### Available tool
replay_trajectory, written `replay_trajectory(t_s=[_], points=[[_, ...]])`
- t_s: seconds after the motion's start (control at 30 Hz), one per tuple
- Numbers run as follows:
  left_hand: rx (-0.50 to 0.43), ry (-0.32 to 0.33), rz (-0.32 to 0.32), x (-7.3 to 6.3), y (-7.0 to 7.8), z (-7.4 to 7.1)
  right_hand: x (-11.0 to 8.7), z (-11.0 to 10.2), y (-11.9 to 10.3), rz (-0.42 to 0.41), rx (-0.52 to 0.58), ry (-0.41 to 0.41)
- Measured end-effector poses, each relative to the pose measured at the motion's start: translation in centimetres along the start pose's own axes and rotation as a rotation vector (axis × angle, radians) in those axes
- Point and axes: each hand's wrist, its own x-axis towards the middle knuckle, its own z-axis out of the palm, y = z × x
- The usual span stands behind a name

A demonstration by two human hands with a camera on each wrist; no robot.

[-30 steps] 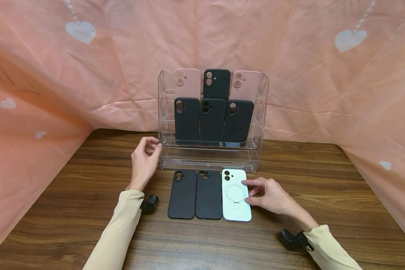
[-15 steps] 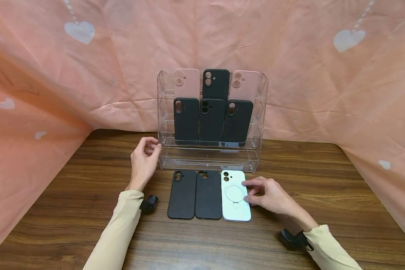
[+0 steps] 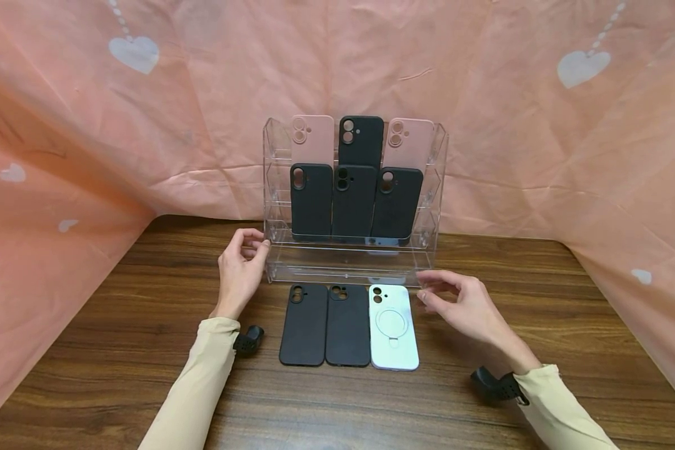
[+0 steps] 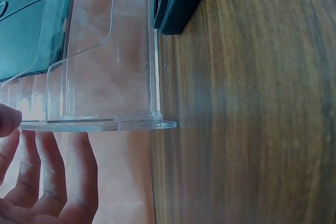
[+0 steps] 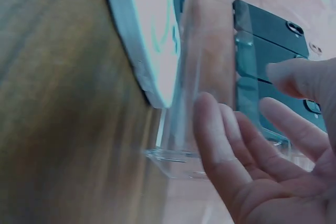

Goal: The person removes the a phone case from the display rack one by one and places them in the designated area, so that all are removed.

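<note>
White phone case [image 3: 392,325] on desk [image 3: 326,406], 5 o'clock from acrylic display rack [image 3: 343,273]; right hand [image 3: 465,305] released, just off case towards 2 o'clock; left hand [image 3: 242,265] pinches rack at 8 o'clock; judged best: brace rack, square case by edges.

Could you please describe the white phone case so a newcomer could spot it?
On the wooden table stands a clear rack. Just in front of it lies a row of three phone cases; the white phone case is at the right end, next to a black one. It is the only white one, with a ring on its back.
</note>
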Motion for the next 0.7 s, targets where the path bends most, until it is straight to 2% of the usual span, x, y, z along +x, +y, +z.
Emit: replay_trajectory(t_s=[0.13,0.27,0.4,0.7], points=[[-0.002,-0.001,0.001,0.0,0.0,0.0,0.8,-0.3,-0.4,-0.050,0.051,0.094],[0.004,-0.002,-0.001,0.0,0.0,0.0,1.6,-0.6,-0.7,-0.137,0.103,0.194],[0.004,-0.002,0.000,0.0,0.1,0.0,2.6,-0.9,-1.1,-0.201,0.134,0.261],[0.002,0.002,-0.008,0.0,0.0,0.0,5.2,-1.2,-2.2,-0.240,0.234,0.385]])
